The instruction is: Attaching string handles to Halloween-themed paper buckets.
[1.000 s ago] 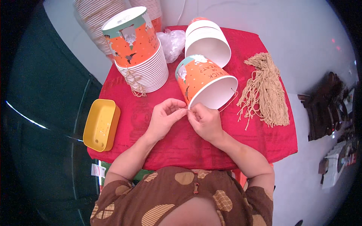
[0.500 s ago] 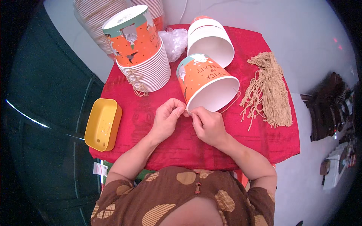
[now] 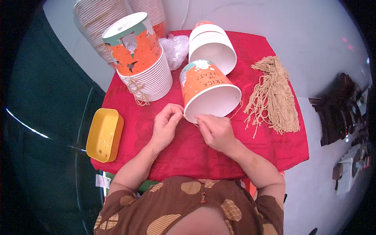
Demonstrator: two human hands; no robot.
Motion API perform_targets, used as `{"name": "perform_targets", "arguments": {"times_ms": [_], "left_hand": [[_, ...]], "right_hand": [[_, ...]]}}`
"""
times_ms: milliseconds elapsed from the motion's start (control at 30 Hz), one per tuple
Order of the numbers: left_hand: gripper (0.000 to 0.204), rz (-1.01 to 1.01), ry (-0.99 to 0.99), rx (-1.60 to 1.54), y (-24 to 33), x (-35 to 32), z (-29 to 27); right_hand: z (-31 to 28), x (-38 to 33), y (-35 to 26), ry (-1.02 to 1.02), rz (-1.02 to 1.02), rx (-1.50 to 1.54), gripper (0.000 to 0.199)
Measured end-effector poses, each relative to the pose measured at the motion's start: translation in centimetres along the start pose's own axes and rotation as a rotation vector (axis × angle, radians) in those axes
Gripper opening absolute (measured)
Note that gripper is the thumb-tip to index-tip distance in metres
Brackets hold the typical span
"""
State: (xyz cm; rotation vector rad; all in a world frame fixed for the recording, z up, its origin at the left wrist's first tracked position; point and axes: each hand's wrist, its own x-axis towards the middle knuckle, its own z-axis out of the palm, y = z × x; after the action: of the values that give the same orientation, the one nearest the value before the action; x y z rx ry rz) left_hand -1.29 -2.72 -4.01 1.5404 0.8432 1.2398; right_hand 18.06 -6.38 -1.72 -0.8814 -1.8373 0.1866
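An orange paper bucket (image 3: 203,80) with a green-and-white base lies on its side, its white mouth facing me. Beside the left part of the rim, my left hand (image 3: 166,124) pinches a thin tan string (image 3: 189,120) between thumb and fingertips. My right hand (image 3: 215,131) is closed at the lower rim, its thumb and finger on the same string; the exact pinch is partly hidden. Another stretch of tan string (image 3: 237,109) hangs from the right side of the rim.
A red-covered table (image 3: 203,156) holds a bundle of tan strings (image 3: 276,98) at right and a yellow tub (image 3: 117,135) at left. Behind are stacked buckets (image 3: 150,78), white-mouthed buckets (image 3: 219,55) lying down, a clear plastic bag (image 3: 175,51) and wrapped stacks (image 3: 98,23).
My hands have drawn apart, the left moving leftward, with string showing between them. The view has shifted slightly, and the bucket's mouth faces me a little more.
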Motion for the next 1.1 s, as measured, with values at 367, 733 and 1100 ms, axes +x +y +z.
{"name": "perform_targets", "arguments": {"times_ms": [367, 733, 1100], "left_hand": [[0.014, 0.239, 0.265, 0.089, 1.7, 0.0, -0.2], [0.015, 0.648, 0.089, 0.465, 3.8, -2.0, 1.0], [0.016, 0.681, -0.015, 0.528, 3.4, -1.7, 2.7]], "right_hand": [[-11.6, 2.0, 4.6, 0.208, 0.505, -0.173, 0.024], [-9.6, 1.5, 5.1, -0.209, 0.51, -0.357, 0.026], [-4.1, 0.4, 4.2, -0.187, 0.648, 0.143, 0.027]]}}
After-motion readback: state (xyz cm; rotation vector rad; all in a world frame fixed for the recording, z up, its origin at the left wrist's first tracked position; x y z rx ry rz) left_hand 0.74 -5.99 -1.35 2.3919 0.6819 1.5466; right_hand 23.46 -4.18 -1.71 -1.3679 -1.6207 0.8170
